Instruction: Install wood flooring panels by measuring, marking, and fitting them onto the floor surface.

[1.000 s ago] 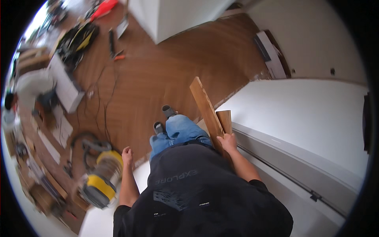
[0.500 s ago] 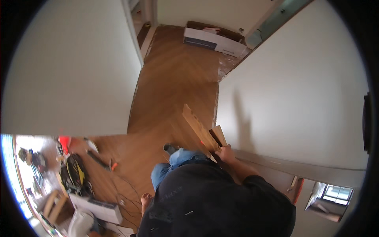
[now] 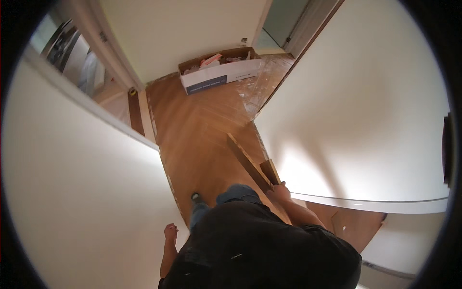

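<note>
My right hand (image 3: 280, 191) grips two wooden planks, a long one (image 3: 248, 161) and a shorter one (image 3: 269, 169), angled forward along my right side. My left hand (image 3: 171, 231) hangs at my left side near the white wall, its fingers curled in with nothing visible in them. Below me is a brown herringbone wood floor (image 3: 192, 139), on which my left foot (image 3: 195, 196) shows beside my jeans.
A long open white cardboard box (image 3: 211, 82) holding scraps lies across the passage ahead. A white wall (image 3: 82, 192) closes in on the left, another (image 3: 365, 106) on the right. Doorways (image 3: 115, 96) open ahead left and at the back right (image 3: 276, 29). Pale debris (image 3: 260, 89) covers floor beside the box.
I have walked from the open room into the narrow passage, carrying the planks in my right hand. The box is nearer; the tools, vacuum and other person have left view.
</note>
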`<state>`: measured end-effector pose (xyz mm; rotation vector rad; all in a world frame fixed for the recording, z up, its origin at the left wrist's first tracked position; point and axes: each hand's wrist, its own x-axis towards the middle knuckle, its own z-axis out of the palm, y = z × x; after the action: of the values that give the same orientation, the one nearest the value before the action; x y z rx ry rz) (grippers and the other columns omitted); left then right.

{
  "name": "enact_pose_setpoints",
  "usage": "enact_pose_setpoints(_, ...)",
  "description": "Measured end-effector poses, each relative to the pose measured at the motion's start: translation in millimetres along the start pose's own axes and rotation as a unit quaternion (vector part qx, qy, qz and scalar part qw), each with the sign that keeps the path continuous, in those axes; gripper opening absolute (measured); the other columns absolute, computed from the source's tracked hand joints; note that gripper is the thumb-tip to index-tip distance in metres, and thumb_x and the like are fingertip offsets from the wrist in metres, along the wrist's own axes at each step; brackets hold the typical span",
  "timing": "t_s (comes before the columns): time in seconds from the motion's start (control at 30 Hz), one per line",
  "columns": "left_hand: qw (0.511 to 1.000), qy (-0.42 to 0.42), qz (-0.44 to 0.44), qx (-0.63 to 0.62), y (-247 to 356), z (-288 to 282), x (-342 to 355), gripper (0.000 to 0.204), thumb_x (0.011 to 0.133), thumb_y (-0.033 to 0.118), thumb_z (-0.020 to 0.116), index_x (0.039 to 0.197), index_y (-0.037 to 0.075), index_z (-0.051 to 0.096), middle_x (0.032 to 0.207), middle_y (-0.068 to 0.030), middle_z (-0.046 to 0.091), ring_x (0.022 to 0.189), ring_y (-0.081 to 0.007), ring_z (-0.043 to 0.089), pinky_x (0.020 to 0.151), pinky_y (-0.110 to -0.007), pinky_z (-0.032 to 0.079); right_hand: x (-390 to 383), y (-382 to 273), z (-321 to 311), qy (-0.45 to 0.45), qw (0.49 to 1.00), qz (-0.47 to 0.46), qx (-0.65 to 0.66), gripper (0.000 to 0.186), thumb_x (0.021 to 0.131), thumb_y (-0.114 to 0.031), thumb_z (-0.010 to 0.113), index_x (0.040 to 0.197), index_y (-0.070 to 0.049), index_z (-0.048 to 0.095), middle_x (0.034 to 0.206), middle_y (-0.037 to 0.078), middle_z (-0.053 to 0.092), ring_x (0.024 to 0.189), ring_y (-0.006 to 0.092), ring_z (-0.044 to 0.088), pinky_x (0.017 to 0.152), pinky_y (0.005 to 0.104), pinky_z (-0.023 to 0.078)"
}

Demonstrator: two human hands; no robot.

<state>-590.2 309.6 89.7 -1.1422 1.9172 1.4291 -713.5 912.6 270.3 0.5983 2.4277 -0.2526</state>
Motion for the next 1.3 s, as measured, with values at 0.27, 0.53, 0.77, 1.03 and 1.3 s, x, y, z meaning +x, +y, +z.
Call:
enact_pose_setpoints(0.27,1.000,-0.010,0.007,-0.022,272,-28,181,0.031,0.103,0.016,0.054,0.131,0.003,0.059,0.098,-0.0105,0.070,0.074,-0.0174,0.066,0.058,-0.029,0.052,115,-89,-68,0.039,0.996,0.040,0.066,0.048,0.089,-0.047,0.068,0.107,-0.003,0.077,0.119,0.028,0.063,0.110,0.0448,0.066,0.095,0.0533,0.055)
enact_pose_setpoints(0.53,0.917,-0.113,0.234,0.303,474,91,290,0.021,0.096,0.017,0.063,0.113,0.006,0.068,0.091,-0.0083,0.072,0.075,-0.0210,0.069,0.056,-0.033,0.051,339,-162,-173,0.010,0.986,0.086,0.146,0.049,0.092,-0.049,0.067,0.106,-0.004,0.078,0.112,0.024,0.073,0.108,0.0393,0.071,0.092,0.0521,0.056)
enact_pose_setpoints(0.77,0.809,-0.154,0.313,0.473,721,198,401,0.016,0.093,0.017,0.066,0.103,0.007,0.072,0.088,-0.0068,0.072,0.073,-0.0202,0.069,0.057,-0.035,0.051,563,-198,-339,0.009,0.956,0.197,0.216,0.036,0.092,-0.033,0.070,0.113,-0.004,0.077,0.127,0.025,0.063,0.112,0.0403,0.069,0.096,0.0472,0.057)
enact_pose_setpoints(1.03,0.733,-0.226,0.278,0.578,1022,400,507,0.014,0.090,0.013,0.067,0.101,0.005,0.071,0.086,-0.0063,0.071,0.070,-0.0189,0.066,0.058,-0.036,0.051,734,-110,-470,0.011,0.864,0.398,0.308,0.060,0.084,-0.048,0.082,0.121,-0.002,0.073,0.134,0.026,0.061,0.115,0.0385,0.069,0.099,0.0441,0.056)
enact_pose_setpoints(1.3,0.906,-0.224,0.222,0.282,1365,799,525,0.027,0.098,0.003,0.056,0.124,0.003,0.060,0.090,-0.0066,0.068,0.068,-0.0147,0.062,0.059,-0.028,0.051,867,45,-548,0.030,0.812,0.462,0.355,0.064,0.085,-0.053,0.078,0.117,0.002,0.074,0.129,0.028,0.064,0.114,0.0385,0.069,0.098,0.0438,0.057)
